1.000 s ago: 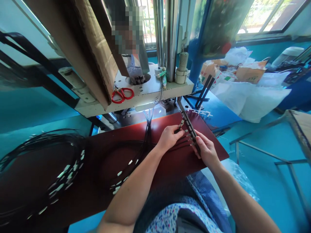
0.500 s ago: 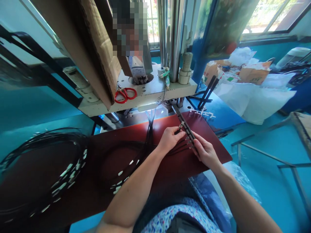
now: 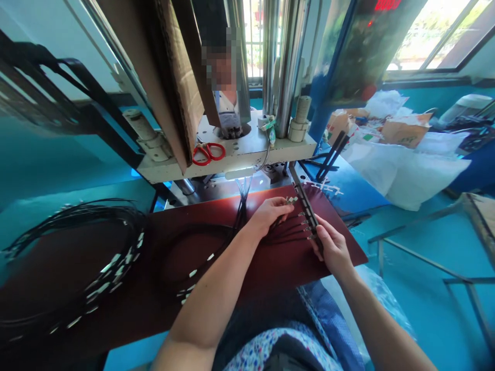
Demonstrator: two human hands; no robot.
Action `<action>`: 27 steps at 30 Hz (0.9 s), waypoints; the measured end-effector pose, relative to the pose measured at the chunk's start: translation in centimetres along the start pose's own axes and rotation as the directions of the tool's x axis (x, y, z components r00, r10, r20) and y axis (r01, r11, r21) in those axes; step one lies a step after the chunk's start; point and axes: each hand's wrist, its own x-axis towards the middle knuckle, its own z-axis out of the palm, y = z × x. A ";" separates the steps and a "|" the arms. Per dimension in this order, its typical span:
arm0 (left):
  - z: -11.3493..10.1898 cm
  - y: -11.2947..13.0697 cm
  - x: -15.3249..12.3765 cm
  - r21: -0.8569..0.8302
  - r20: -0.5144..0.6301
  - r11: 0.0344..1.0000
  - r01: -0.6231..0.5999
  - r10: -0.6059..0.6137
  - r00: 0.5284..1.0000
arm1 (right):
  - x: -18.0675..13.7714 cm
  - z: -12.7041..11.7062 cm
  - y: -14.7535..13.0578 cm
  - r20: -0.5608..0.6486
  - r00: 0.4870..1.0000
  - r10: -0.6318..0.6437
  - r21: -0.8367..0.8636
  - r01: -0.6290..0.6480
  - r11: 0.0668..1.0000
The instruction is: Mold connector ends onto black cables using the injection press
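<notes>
My left hand (image 3: 266, 214) is closed in a pinch on the metal end of a black wire (image 3: 291, 200), held just left of a long dark slotted bar (image 3: 305, 206). That bar lies slanted on the dark red worktop (image 3: 216, 221). My right hand (image 3: 332, 247) grips the bar's near end. Several black wires (image 3: 288, 233) with metal tips sit side by side in the bar's slots and run back to the left under my left hand.
A press machine with a white plate (image 3: 247, 149) stands behind the worktop, red scissors (image 3: 209, 152) on it. Coils of black wires (image 3: 96, 247) with white tags lie at the left. A person sits behind the machine. White bags (image 3: 406, 165) are at the right.
My left hand has lifted a wire end slightly toward the bar's upper part. My right hand slid a little down the bar. The view has tilted up.
</notes>
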 end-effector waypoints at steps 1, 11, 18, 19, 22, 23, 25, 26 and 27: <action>0.1 0.0 0.0 0.058 -0.019 0.998 0.028 -0.027 0.999 | 0.0 0.0 0.0 0.002 1.000 0.003 0.001 -0.003 1.000; 0.9 1.4 -0.6 0.263 -0.034 0.965 -0.023 0.034 0.999 | 0.1 -0.6 0.2 0.052 0.998 0.031 0.032 -0.032 0.999; 0.6 1.0 -0.2 0.468 -0.070 0.870 -0.154 0.210 0.975 | 0.2 -0.6 0.1 0.067 0.996 0.057 0.023 -0.059 0.998; 0.6 1.0 -0.2 0.480 -0.067 0.863 -0.155 0.212 0.975 | 0.2 -0.6 0.1 0.068 0.996 0.060 0.025 -0.062 0.998; 0.5 1.0 -0.4 0.535 -0.057 0.830 -0.159 0.223 0.973 | 0.1 -0.5 0.0 0.069 0.996 0.063 0.030 -0.065 0.997; 0.6 1.0 -0.5 0.579 -0.054 0.799 -0.166 0.241 0.969 | 0.1 -0.5 0.0 0.066 0.996 0.061 0.032 -0.063 0.998; 0.8 0.9 -0.9 0.702 -0.041 0.686 -0.193 0.310 0.950 | 0.2 -0.5 0.0 0.063 0.996 0.055 0.027 -0.057 0.998; 0.9 0.9 -1.1 0.767 -0.029 0.609 -0.203 0.348 0.937 | 0.2 -0.5 0.0 0.061 0.997 0.052 0.023 -0.053 0.998; 1.1 0.8 -1.3 0.824 -0.014 0.529 -0.204 0.379 0.925 | 0.2 -0.5 0.1 0.060 0.997 0.049 0.019 -0.050 0.999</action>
